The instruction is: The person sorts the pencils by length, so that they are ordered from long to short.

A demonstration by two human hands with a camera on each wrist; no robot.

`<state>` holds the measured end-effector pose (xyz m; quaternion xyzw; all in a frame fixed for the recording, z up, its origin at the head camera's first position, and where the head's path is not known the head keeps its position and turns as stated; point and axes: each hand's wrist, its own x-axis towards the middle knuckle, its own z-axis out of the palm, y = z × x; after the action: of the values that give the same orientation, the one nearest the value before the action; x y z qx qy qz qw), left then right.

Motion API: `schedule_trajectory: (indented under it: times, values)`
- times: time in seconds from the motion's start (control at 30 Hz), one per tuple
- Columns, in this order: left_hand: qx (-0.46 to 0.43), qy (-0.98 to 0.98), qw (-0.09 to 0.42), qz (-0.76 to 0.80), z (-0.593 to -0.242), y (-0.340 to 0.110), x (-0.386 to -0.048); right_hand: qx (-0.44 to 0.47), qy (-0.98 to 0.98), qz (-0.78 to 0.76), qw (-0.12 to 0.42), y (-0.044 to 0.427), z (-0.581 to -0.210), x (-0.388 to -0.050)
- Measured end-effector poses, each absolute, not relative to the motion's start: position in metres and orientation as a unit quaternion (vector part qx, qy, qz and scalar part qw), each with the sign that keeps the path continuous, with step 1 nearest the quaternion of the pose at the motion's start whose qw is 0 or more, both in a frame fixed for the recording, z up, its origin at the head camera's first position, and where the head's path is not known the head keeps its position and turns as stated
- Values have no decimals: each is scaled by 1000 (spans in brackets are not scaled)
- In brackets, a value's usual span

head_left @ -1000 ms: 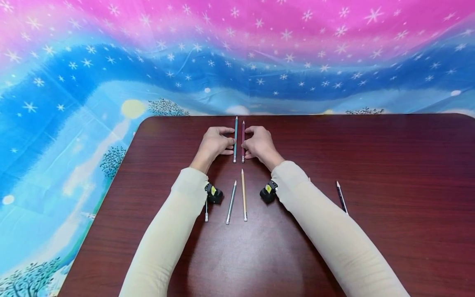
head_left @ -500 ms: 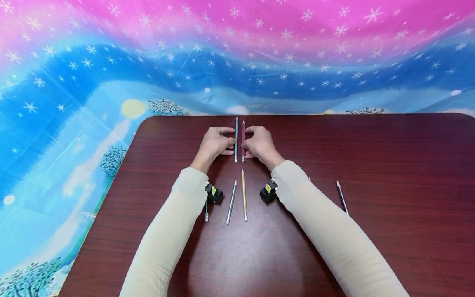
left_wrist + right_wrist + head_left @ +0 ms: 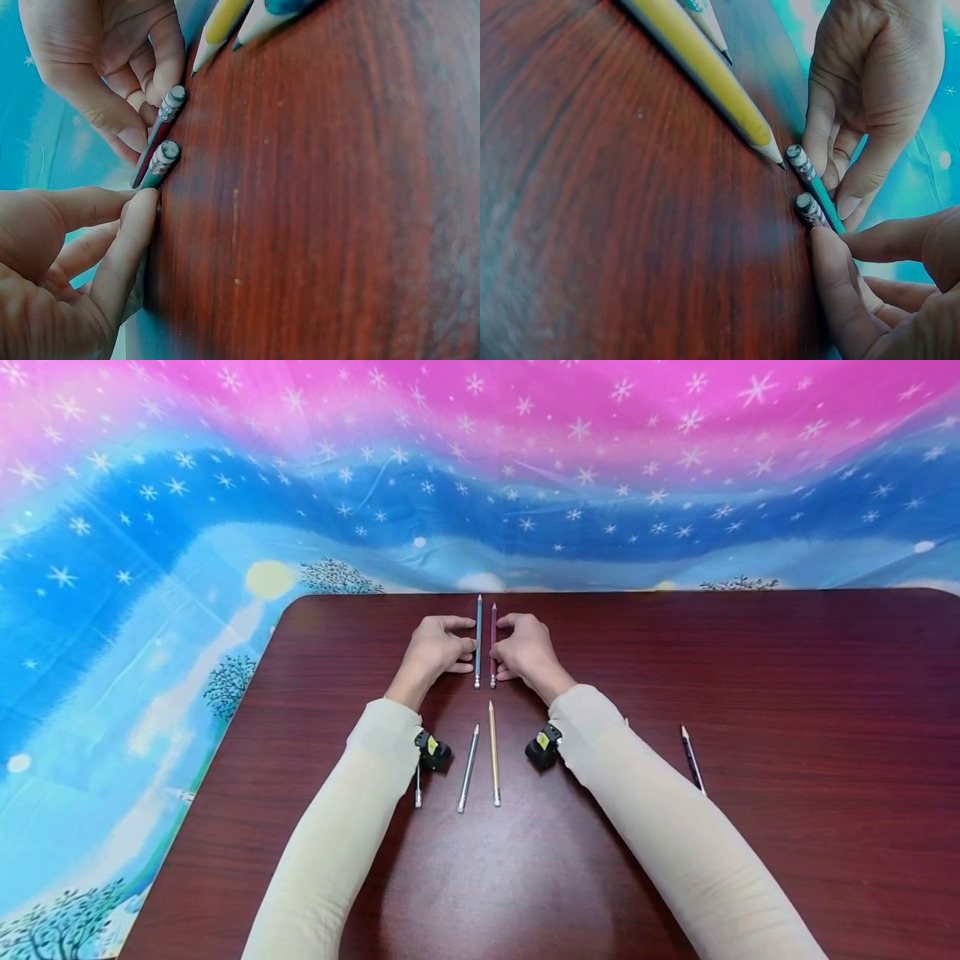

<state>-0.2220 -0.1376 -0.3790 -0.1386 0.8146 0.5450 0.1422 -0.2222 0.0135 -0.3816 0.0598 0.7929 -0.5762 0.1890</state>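
Two pencils lie near the table's far edge, side by side and roughly parallel with a narrow gap, tips pointing away: a teal pencil [image 3: 478,647] and a dark red pencil [image 3: 493,635]. My left hand [image 3: 437,650] touches the teal pencil's left side with thumb and fingertips. From the right, my right hand [image 3: 527,647] rests its thumb and fingertips against the red pencil. In the right wrist view the teal pencil [image 3: 823,201] shows no fingertip across it; the left wrist view shows the red pencil [image 3: 156,139] likewise. Both eraser ends face me.
Nearer me lie a yellow pencil [image 3: 493,760] and a silver-grey pencil [image 3: 468,768]. Another pencil [image 3: 418,793] is partly hidden by the left sleeve. A dark pencil [image 3: 692,758] lies to the right by the other sleeve. A snowflake-patterned cloth [image 3: 525,485] hangs behind the table [image 3: 825,710].
The teal pencil has shifted very slightly right, its eraser end most. The red pencil and my right fingertips have also moved a touch right. My left hand stays nearly still.
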Motion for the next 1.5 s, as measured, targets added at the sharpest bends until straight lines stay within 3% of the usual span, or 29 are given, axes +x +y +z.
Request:
schedule_trajectory:
  times: [1.5]
  values:
    - [-138,801,148,563,-379,-138,-221,63,785,-586,190,18,-384,-223]
